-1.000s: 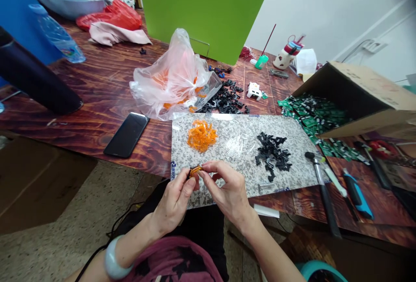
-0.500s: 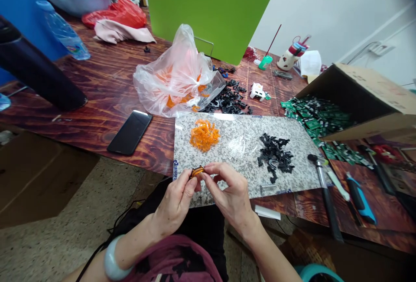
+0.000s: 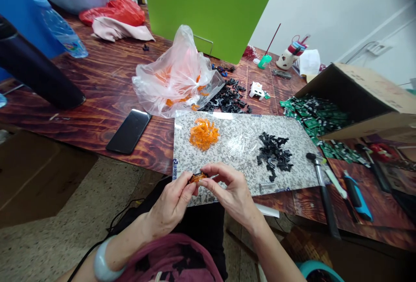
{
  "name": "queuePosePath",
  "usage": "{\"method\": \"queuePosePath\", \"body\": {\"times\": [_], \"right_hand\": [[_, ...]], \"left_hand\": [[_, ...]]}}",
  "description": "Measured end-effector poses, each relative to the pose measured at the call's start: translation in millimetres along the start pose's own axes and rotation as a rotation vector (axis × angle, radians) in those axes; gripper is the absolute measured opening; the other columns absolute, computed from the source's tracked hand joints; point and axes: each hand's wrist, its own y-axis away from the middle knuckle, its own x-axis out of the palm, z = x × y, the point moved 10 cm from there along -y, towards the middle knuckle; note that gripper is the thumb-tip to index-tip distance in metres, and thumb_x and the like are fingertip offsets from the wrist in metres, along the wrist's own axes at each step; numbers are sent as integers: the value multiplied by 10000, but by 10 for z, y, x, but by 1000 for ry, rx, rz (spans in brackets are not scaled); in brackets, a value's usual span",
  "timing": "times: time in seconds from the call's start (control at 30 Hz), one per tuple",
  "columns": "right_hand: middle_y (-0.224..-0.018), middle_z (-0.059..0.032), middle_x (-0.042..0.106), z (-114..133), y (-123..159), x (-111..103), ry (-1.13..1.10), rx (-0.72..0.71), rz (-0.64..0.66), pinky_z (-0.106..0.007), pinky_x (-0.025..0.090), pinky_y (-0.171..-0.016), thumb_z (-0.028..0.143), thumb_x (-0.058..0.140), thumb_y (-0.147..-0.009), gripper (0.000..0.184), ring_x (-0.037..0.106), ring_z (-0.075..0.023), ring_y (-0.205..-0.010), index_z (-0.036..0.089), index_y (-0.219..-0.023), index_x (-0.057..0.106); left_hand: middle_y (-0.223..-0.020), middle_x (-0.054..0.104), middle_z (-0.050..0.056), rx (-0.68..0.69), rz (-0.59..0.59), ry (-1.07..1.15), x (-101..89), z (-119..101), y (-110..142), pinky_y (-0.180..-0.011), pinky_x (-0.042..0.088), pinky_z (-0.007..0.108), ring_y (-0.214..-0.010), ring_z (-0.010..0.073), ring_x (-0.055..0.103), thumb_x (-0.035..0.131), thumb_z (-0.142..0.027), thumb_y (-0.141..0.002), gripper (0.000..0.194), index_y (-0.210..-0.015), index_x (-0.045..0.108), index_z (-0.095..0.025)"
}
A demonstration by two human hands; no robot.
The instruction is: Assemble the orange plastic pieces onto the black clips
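My left hand [image 3: 172, 204] and my right hand [image 3: 229, 193] meet over the near edge of a speckled grey mat [image 3: 240, 143]. Between their pinched fingertips sits a small orange and black part [image 3: 196, 177]; both hands grip it. On the mat, a heap of orange plastic pieces [image 3: 203, 133] lies just beyond my hands, and a heap of black plastic pieces [image 3: 273, 156] lies to the right.
A clear bag with orange pieces [image 3: 177, 78] and more black pieces [image 3: 227, 99] lie behind the mat. A black phone [image 3: 129, 131] lies left. A hammer [image 3: 321, 186], a blue-handled tool [image 3: 355, 193], a cardboard box [image 3: 360, 100] and green parts [image 3: 312, 115] are at right.
Both hands stayed together on the small part and sank slightly toward me; the part has been turned a little between the fingertips.
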Motion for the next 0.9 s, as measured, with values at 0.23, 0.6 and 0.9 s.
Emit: {"method": "queuePosePath", "body": {"times": [0.23, 0.6, 0.9], "right_hand": [[-846, -29, 669, -9, 24, 35, 24, 18, 44, -220, 525, -635, 258, 637, -823, 97, 627, -127, -741, 196, -893, 662], [-865, -26, 667, -66, 48, 70, -3, 66, 73, -222, 510, -636, 239, 653, -807, 82, 621, -126, -743, 194, -875, 662], [-823, -29, 662, -32, 64, 139, 67, 70, 117, -229, 496, -637, 265, 620, -828, 91, 614, -132, -727, 182, -859, 643]], "left_hand": [[-682, 561, 3, 97, 117, -93, 29, -81, 0, -597, 414, 245, -604, 157, 540, 342, -248, -909, 192, -810, 505, -223], [-709, 547, 8, 140, 154, -99, 64, -26, 47, -590, 393, 236, -634, 152, 521, 324, -217, -929, 215, -820, 508, -210], [-658, 492, -11, 217, 195, -175, 50, -130, 65, -563, 371, 231, -584, 131, 460, 298, -165, -930, 231, -756, 448, -192]]}}
